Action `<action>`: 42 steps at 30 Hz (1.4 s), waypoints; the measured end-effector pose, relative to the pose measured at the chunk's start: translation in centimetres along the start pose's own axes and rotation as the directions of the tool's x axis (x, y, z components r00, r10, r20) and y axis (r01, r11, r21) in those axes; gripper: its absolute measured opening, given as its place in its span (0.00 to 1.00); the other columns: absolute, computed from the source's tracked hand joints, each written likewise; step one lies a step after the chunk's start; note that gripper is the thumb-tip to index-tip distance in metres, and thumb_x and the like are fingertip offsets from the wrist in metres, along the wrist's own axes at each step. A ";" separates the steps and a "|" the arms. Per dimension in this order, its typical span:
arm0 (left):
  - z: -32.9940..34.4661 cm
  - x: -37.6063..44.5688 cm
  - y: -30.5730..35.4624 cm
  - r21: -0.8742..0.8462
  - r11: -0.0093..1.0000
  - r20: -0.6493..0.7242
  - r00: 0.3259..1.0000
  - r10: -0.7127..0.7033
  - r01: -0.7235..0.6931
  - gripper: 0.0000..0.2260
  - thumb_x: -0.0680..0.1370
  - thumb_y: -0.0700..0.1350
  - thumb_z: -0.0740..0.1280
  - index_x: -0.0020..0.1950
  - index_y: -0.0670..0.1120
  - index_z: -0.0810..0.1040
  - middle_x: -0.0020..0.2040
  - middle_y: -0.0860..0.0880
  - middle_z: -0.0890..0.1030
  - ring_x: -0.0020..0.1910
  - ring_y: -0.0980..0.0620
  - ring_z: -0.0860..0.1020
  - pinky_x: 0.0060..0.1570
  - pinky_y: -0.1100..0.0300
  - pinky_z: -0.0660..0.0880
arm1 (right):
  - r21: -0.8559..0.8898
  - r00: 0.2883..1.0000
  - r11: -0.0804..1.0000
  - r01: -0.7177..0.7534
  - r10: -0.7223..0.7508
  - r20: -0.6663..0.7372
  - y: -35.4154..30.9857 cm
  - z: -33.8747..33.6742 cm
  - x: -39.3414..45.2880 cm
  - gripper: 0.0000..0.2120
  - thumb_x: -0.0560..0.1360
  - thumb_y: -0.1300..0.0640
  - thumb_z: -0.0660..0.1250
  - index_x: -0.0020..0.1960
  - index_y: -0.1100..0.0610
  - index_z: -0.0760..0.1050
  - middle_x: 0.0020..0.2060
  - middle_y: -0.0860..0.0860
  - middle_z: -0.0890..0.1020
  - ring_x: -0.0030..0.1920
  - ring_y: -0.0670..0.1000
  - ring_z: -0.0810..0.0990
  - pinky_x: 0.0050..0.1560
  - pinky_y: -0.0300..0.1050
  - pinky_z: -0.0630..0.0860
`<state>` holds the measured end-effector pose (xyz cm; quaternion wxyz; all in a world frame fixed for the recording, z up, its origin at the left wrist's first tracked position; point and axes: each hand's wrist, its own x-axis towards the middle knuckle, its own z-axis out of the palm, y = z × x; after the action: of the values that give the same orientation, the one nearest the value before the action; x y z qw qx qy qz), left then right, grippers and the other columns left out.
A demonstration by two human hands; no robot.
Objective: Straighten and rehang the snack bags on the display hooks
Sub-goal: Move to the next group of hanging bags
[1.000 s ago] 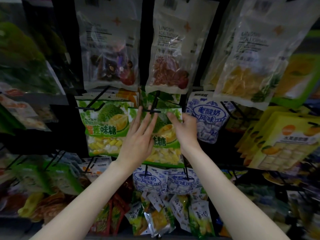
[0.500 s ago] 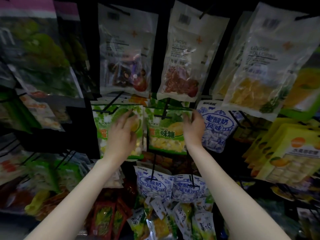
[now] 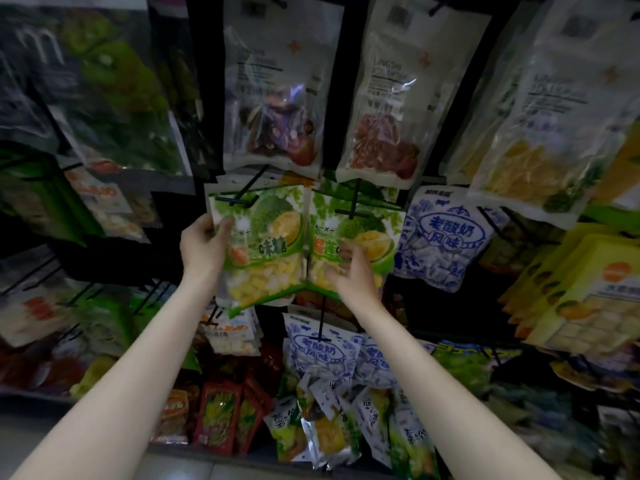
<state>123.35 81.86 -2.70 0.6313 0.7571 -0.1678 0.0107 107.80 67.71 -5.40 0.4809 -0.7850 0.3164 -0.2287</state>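
Two green durian candy bags hang side by side on black display hooks in the middle of the rack. My left hand [image 3: 204,245] grips the left edge of the left durian bag [image 3: 266,251], thumb on its front. That bag hangs on the left hook [image 3: 235,200] and tilts slightly. My right hand [image 3: 353,271] lies on the lower front of the right durian bag [image 3: 360,237], fingers curled over it. The right bag hangs from the right hook [image 3: 353,211].
Clear bags of dried fruit [image 3: 277,88] hang in the row above. Blue-and-white yogurt candy bags [image 3: 440,240] hang right of the durian bags and below them [image 3: 322,348]. Yellow boxes [image 3: 585,289] stand at far right. Green and red packets [image 3: 221,414] fill the lowest shelf.
My left hand slid from the front of the left bag to its left edge and gripped it. My right hand dropped from the right bag's top corner to its lower front.
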 end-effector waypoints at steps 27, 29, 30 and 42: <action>5.9 -7.2 3.2 0.302 0.548 0.505 0.618 0.603 -0.781 0.21 0.76 0.45 0.58 0.67 0.42 0.70 0.70 0.39 0.67 0.69 0.38 0.64 0.66 0.43 0.59 | 0.433 0.939 0.901 -0.016 0.162 -0.302 0.1 -5.2 -1.7 0.28 0.76 0.46 0.65 0.53 0.74 0.69 0.56 0.72 0.72 0.55 0.67 0.75 0.58 0.52 0.72; 7.3 -7.4 3.2 0.290 0.489 0.606 0.553 0.572 -0.823 0.25 0.76 0.50 0.52 0.72 0.43 0.65 0.72 0.40 0.65 0.73 0.40 0.59 0.68 0.46 0.54 | 0.413 0.935 0.910 -0.026 0.168 -0.312 -0.8 -5.2 -1.2 0.24 0.77 0.47 0.64 0.54 0.70 0.72 0.53 0.70 0.75 0.52 0.65 0.77 0.58 0.53 0.73; 7.9 -7.4 3.2 0.291 0.482 0.645 0.542 0.539 -0.826 0.27 0.77 0.52 0.50 0.74 0.43 0.59 0.73 0.41 0.62 0.74 0.42 0.56 0.70 0.49 0.50 | 0.409 0.932 0.912 -0.032 0.175 -0.318 -1.1 -5.1 -0.9 0.21 0.77 0.48 0.64 0.54 0.67 0.74 0.52 0.67 0.78 0.51 0.62 0.78 0.58 0.54 0.73; 8.5 -6.4 1.6 0.360 0.361 0.705 0.505 0.498 -0.860 0.26 0.78 0.53 0.49 0.76 0.47 0.53 0.74 0.43 0.61 0.74 0.42 0.55 0.70 0.45 0.55 | 0.384 0.939 0.919 -0.087 0.204 -0.276 -0.9 -5.2 -0.2 0.23 0.78 0.51 0.64 0.59 0.72 0.69 0.60 0.67 0.73 0.60 0.62 0.74 0.64 0.57 0.68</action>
<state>115.27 75.03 -4.31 0.1742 0.7564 -0.6113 0.1543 104.43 64.98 -2.35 0.5786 -0.6097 0.3983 -0.3673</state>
